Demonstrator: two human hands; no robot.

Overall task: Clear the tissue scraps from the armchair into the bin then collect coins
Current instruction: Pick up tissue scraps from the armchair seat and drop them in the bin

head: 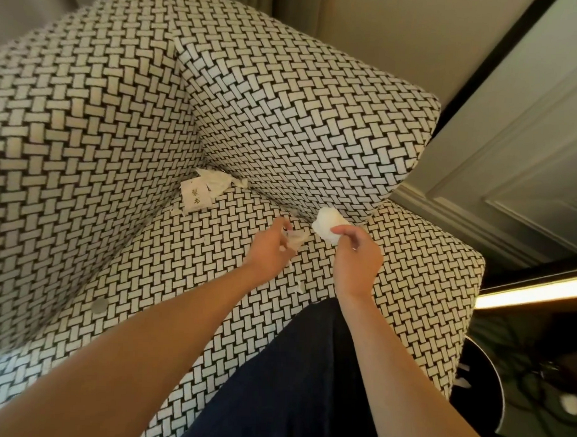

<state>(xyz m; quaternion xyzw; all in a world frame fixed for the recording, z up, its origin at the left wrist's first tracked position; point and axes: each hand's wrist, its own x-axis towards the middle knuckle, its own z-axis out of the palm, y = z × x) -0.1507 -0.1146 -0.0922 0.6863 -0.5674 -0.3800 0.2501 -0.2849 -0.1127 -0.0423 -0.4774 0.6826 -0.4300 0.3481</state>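
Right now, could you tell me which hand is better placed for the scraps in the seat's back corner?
Left hand, probably: nearer those scraps, holding only a thin shred; the right hand grips a tissue wad.

A beige wall (401, 36) fills the upper area, with a curtain (297, 12) hanging to its left. A black frame strip (492, 65) runs diagonally beside a white panelled door (528, 151). Below the door, a lit light strip (536, 292) glows. A dark blue trouser leg (291, 385) occupies the lower centre. Dark patterned carpet (518, 337) lies at lower right.
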